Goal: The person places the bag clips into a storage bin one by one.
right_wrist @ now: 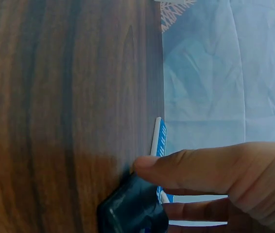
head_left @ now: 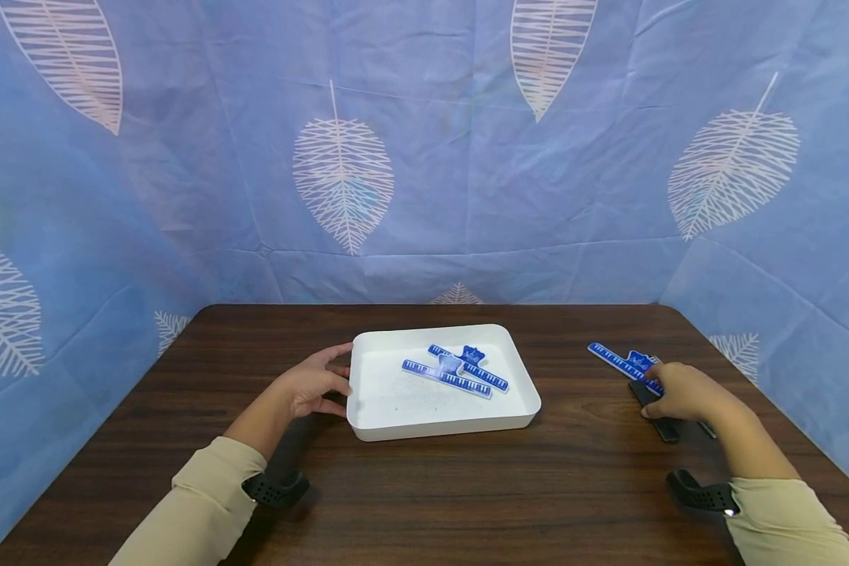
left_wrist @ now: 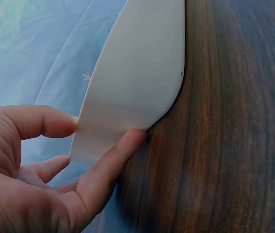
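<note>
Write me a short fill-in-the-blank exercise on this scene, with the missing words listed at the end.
1. The colour of the tray is ____.
2. Lying inside the tray are ____ blue piano-key pieces.
3. The left hand touches the outer side of the ____.
4. The flat object at the right hand is coloured ____.

Missing words: white; two; tray; black.

A table (head_left: pixel 410 503) (dark, wood-grained) carries a white tray (head_left: pixel 385 397), blue clip (head_left: pixel 619 362) and black object (head_left: pixel 663 427).
</note>
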Demonstrator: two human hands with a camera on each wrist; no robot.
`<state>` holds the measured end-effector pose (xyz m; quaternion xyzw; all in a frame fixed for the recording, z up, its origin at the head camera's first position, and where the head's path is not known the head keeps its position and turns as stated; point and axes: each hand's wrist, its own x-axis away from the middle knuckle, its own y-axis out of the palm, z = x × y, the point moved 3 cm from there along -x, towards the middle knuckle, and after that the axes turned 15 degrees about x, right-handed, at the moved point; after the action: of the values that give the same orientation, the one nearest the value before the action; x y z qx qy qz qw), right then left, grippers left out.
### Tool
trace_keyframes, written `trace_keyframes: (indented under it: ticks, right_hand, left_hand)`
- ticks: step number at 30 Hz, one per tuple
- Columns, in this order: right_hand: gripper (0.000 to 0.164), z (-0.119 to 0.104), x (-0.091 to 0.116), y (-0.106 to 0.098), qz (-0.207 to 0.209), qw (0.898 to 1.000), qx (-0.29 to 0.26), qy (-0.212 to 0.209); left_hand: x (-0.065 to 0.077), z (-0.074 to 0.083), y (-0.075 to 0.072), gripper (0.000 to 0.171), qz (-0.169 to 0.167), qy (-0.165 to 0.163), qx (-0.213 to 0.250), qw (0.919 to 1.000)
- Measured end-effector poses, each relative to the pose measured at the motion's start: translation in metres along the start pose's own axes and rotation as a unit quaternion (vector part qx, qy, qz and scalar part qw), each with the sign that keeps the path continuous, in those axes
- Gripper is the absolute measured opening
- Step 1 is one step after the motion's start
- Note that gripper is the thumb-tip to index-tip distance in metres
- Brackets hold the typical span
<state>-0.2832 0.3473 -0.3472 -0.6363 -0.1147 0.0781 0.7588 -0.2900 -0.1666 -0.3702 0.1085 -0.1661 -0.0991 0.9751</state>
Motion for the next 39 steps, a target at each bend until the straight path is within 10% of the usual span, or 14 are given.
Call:
trace_keyframes:
  ticks: [21, 39]
  right_hand:
    - [0.060, -0.012, 0.002, 0.000, -0.063, 0.994, -0.069, 0.054]
    - [0.051, -0.017, -0.001, 0.001, -0.037, 0.999, -0.026, 0.018]
  left_hand:
    - [0.001, 0.000, 0.000, 0.084, -0.002, -0.002, 0.003, 1.0000]
    - [0.000, 0.000, -0.001, 0.084, -0.001, -0.008, 0.004, 1.0000]
